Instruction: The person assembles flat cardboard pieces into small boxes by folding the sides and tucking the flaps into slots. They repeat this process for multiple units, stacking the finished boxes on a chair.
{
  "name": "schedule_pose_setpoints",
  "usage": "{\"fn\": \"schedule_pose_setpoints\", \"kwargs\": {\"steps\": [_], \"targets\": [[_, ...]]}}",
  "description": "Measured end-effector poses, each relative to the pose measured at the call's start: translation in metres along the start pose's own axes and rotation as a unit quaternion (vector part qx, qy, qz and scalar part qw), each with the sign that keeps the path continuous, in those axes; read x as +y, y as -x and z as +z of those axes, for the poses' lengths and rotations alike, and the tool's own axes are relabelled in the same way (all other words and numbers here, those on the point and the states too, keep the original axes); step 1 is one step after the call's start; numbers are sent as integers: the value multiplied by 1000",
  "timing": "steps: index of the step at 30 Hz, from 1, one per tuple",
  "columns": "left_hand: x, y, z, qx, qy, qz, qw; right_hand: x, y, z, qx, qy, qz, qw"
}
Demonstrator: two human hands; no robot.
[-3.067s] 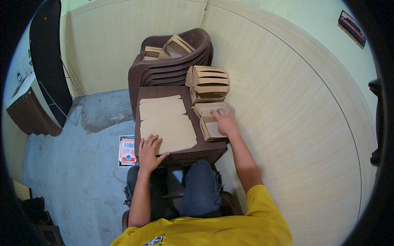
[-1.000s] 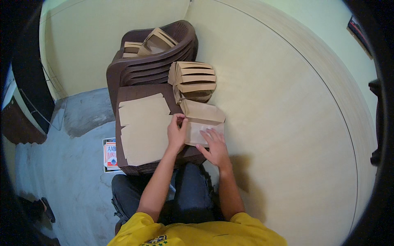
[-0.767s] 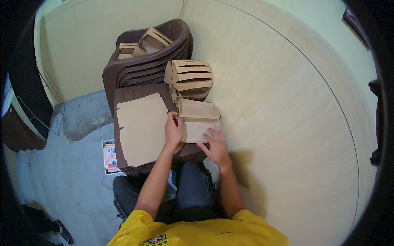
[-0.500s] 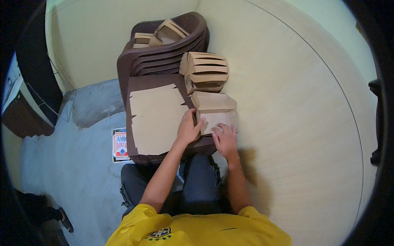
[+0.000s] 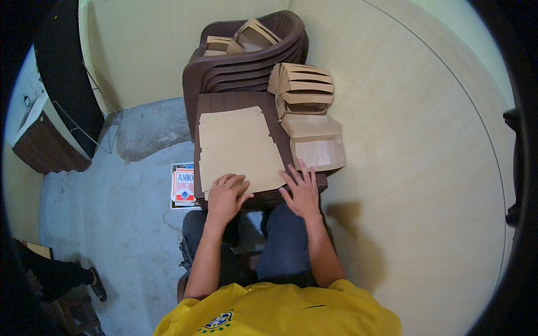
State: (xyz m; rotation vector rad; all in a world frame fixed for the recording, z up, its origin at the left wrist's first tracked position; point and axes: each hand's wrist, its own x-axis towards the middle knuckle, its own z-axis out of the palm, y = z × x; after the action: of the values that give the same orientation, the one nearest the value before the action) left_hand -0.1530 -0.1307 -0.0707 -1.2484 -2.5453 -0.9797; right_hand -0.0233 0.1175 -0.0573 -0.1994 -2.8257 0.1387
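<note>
The person is sitting at a brown plastic surface (image 5: 235, 103) and working both hands at the near edge of a stack of flat cardboard blanks (image 5: 238, 145), which is lying on the left half of that surface. The left hand (image 5: 227, 193) is resting on the near left corner of the stack with fingers curled loosely, not closed round anything. The right hand (image 5: 302, 190) is lying open and flat, fingers spread, touching the near right corner of the stack and the bare edge just beside it.

To lift one blank cleanly, it looks best to be pressing the stack down with one hand while the other is teasing up only the top sheet at its corner; sliding with a thumb should separate it better than pinching, since thin card tends to cling in pairs. A folded open box (image 5: 316, 145) is standing just right of the stack, and a row of finished boxes (image 5: 302, 89) is standing behind it, so any lifting is better kept toward the near side, away from them. More boxes (image 5: 246, 36) are sitting on the stacked chairs (image 5: 246, 70) at the far end.
</note>
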Motion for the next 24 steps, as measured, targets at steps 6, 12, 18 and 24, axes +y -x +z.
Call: {"fn": "schedule_pose_setpoints", "kwargs": {"steps": [6,12,18,24], "targets": [[19,-3,-4,10,-67,-91,994,-3,4,3,104,26,2,994],[72,-19,5,11,-32,-101,994,-43,11,33,142,-511,227,817],[107,-22,11,-55,156,-81,983,-35,12,34,98,-807,304,496],[45,-27,10,46,157,-86,983,30,23,-3,43,-756,313,573]]}}
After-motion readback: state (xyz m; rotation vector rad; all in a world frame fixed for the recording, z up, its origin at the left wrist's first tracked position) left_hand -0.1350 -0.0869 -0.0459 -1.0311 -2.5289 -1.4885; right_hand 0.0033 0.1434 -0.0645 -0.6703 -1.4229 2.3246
